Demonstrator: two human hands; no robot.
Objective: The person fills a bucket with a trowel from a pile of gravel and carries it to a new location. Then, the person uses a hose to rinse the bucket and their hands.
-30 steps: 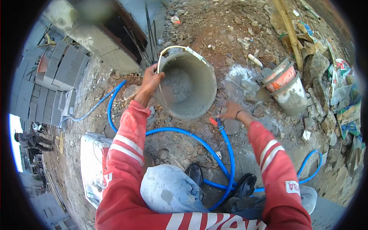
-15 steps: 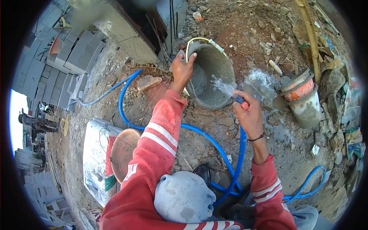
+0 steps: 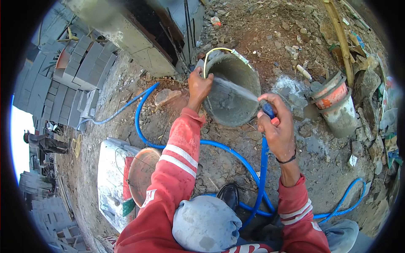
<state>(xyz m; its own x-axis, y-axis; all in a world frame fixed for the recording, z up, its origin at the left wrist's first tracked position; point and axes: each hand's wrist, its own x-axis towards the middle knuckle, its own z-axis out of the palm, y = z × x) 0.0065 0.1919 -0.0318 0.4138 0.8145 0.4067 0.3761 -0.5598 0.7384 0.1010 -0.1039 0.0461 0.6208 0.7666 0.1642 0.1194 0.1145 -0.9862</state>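
Note:
A grey, cement-stained bucket (image 3: 232, 110) stands tilted on the ground, its wire handle with a pale grip (image 3: 241, 57) raised over the far rim. My left hand (image 3: 199, 87) is closed on the bucket's left rim. On the right, my right hand (image 3: 278, 128) is wrapped round a blue and red spray nozzle (image 3: 268, 110) at the end of a blue hose (image 3: 262, 168). A jet of water (image 3: 238, 89) runs from the nozzle leftward into the bucket.
Stacked buckets (image 3: 337, 111) stand at the right near a wooden pole (image 3: 341, 38). An orange basin (image 3: 141, 175) and a white sack (image 3: 110, 181) lie lower left. Grey blocks (image 3: 86, 63) and a distant person (image 3: 46, 143) are at far left.
The spray has turned from a short, wide splash into a longer, narrower jet reaching the bucket's left inner wall. My right hand has turned slightly on the nozzle.

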